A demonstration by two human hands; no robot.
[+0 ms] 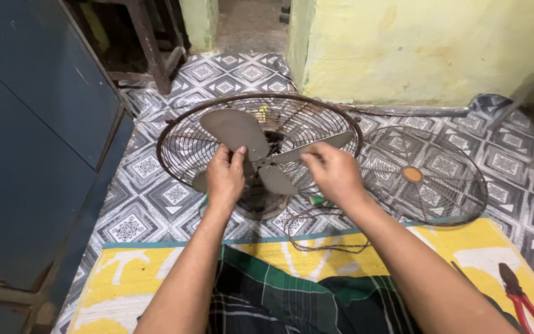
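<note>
Red pliers [522, 301] lie on the yellow mat [156, 275] nearest me, well right of the fan. My left hand [225, 176] has its grip clamped on the fan blade [237, 131]; my right hand [333, 172] pinches another blade. The fan cage [180, 151] rests on the floor, the loose grille [424, 176] just right of it.

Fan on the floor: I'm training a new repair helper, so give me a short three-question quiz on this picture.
1. True or false: both hands touch the fan blades.
2. Which tool lies at the lower right? A) hammer B) red pliers C) saw
3. Where is the loose grille relative to the fan?

Key:
1. True; left hand and right hand are on them.
2. B
3. Flat on the floor to its right.
</note>
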